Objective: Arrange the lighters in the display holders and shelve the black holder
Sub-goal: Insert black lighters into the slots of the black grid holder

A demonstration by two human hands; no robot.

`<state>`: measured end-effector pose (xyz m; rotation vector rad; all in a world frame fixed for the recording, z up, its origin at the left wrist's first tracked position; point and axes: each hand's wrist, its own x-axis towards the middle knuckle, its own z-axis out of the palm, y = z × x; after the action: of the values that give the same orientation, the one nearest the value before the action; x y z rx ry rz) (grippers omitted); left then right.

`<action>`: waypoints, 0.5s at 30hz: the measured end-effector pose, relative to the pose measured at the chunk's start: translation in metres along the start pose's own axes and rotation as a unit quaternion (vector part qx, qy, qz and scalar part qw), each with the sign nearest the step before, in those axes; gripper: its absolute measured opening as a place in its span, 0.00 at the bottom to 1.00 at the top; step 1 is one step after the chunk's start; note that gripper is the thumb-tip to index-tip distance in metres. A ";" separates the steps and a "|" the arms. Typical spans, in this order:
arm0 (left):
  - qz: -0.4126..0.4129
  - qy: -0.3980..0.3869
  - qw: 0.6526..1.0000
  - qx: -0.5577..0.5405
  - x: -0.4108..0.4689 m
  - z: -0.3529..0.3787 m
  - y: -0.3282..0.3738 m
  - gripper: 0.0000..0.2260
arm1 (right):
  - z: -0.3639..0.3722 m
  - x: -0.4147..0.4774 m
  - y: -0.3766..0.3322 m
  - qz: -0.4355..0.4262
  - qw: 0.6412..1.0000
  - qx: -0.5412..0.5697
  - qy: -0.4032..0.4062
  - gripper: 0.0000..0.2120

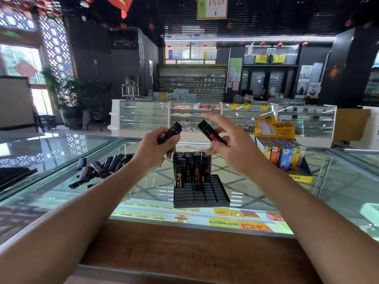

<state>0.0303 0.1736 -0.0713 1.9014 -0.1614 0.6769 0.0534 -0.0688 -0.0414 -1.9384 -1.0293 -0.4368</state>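
- Head view: the left hand is curled round a small bunch of lighters, held tilted above the far left corner of the black holder.
- The right hand pinches a red-print lighter between thumb and fingers, with the forefinger stretched out, above the holder's far right corner.
- The black holder sits on the glass counter, in the middle, just beyond the near wooden edge.
- Standing lighters fill its far rows upright; the near slots are bare.
- Loose lighters lie in a heap on the glass to the left, apart from the holder.
- A yellow holder stands to the right, packed with coloured lighters.
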 end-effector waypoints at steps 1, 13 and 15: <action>0.003 -0.001 1.000 0.001 0.000 0.000 0.000 0.07 | 0.000 0.000 -0.001 -0.005 1.000 -0.003 0.002 0.30; -0.021 -0.005 0.997 -0.080 0.003 -0.002 -0.004 0.15 | 0.012 -0.002 0.020 -0.015 0.998 -0.051 -0.022 0.12; -0.034 -0.007 0.995 -0.094 0.004 -0.002 -0.003 0.15 | 0.015 -0.002 0.022 -0.013 0.996 -0.075 -0.036 0.12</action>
<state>0.0347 0.1776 -0.0712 1.7237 -0.1624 0.5830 0.0686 -0.0642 -0.0631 -2.0898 -1.0961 -0.4733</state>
